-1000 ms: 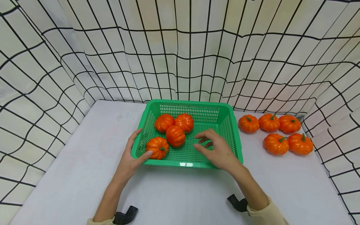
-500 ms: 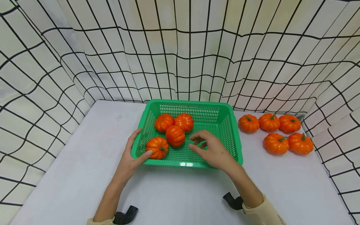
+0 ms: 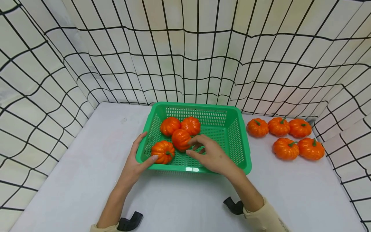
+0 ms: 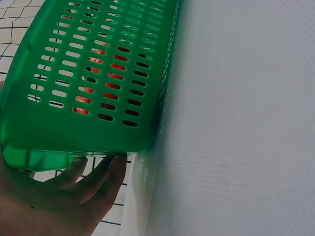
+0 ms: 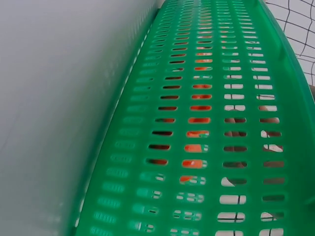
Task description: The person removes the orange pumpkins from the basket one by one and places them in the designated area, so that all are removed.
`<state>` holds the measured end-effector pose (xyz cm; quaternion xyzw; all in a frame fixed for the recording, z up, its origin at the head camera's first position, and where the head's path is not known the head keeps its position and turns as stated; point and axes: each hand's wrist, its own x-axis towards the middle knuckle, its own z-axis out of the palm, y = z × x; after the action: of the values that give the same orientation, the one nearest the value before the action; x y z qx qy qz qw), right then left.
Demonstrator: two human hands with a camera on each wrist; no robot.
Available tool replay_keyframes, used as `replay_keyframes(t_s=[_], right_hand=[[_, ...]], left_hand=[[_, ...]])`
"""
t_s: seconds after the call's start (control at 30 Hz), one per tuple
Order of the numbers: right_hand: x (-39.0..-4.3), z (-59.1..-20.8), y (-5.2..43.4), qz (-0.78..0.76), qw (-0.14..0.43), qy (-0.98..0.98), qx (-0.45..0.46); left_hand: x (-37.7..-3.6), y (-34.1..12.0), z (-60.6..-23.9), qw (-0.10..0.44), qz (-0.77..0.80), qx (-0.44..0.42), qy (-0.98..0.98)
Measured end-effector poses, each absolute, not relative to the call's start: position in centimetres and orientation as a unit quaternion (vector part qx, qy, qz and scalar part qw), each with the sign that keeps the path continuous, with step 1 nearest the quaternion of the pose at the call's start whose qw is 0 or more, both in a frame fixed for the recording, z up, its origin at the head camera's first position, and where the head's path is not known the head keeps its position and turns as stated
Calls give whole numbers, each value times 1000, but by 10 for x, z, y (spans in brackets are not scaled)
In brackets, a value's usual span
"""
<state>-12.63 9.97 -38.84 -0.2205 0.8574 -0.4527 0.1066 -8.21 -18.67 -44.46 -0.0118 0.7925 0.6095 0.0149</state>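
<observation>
**Two hands at a green basket of pumpkins**

The left hand [image 3: 134, 164] grips the near left corner of the green basket [image 3: 235, 141]: its thumb lies over the near rim, close to the nearest pumpkin [image 3: 162, 152] inside, while its fingers wrap the outside of the left wall. The left wrist view shows those fingers [image 4: 106, 174] curled under the basket's edge. The right hand [image 3: 211, 155] reaches over the near rim into the basket, fingers loosely bent and spread with nothing held between them; its fingertips are right at the middle pumpkin [image 3: 181, 139], though whether they touch it cannot be told from the head view. The right wrist view shows only the slotted wall of the basket [image 5: 206, 123], with orange showing through the holes.

The basket stands on a pale table [image 3: 87, 180]. Inside it, all toward its left half, are four orange pumpkins: the nearest one by the near left corner, the middle one just behind it, and two more [image 3: 170, 125] [image 3: 190, 125] side by side toward the far wall. To the right of the basket, apart from it on the table, five more pumpkins [image 3: 285, 137] lie in a cluster, three in a far row and two nearer. Behind the basket and on both sides hangs a white cloth with a black grid [image 3: 185, 58].
</observation>
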Motion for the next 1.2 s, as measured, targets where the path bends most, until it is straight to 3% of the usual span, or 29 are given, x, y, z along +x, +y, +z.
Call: replay_keyframes(t_s=[0.67,1.0,1.2], right_hand=[[-134,-388,77,-437,153,854,-238],[-138,-387,76,-439,107,868,-205],[-142,-387,72,-412,108,887,-179]], left_hand=[[-80,-186,-445,12,624,1,781],[-81,-187,-445,12,620,-2,785],[-81,-187,-444,10,621,-2,784]])
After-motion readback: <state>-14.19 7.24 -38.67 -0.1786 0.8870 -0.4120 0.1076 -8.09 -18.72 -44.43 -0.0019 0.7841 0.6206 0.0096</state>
